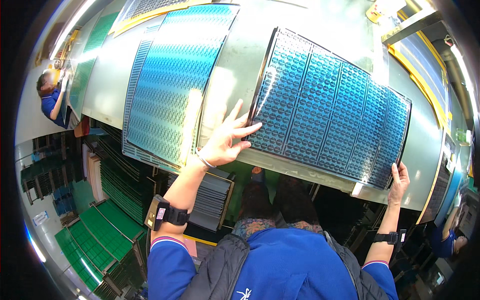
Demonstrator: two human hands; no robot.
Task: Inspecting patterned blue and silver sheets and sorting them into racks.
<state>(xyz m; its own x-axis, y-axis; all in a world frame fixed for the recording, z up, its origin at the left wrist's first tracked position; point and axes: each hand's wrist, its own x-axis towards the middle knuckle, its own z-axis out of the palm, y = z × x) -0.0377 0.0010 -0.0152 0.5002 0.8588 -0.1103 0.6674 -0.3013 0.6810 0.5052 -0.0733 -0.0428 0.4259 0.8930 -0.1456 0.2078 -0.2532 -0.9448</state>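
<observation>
A large blue panel (330, 115) with rows of small round printed shapes, like a circuit board panel, lies tilted on the pale worktop (235, 65) ahead of me. Dark edges show along its left and right sides. My right hand (398, 184) grips its near right corner, thumb on top; the fingers beneath are partly hidden. At its left edge is my left hand (227, 139), fingers spread, with fingertips reaching over the panel's margin. To the left lies another blue-green patterned panel (175, 85), lying over further sheets.
Yellow-edged frames (420, 75) stand at the right and far left. Under the worktop are racks of dark sheets (207, 200) and green panels (107, 225). One co-worker (52, 100) stands at the far left, another (450, 240) at the right edge.
</observation>
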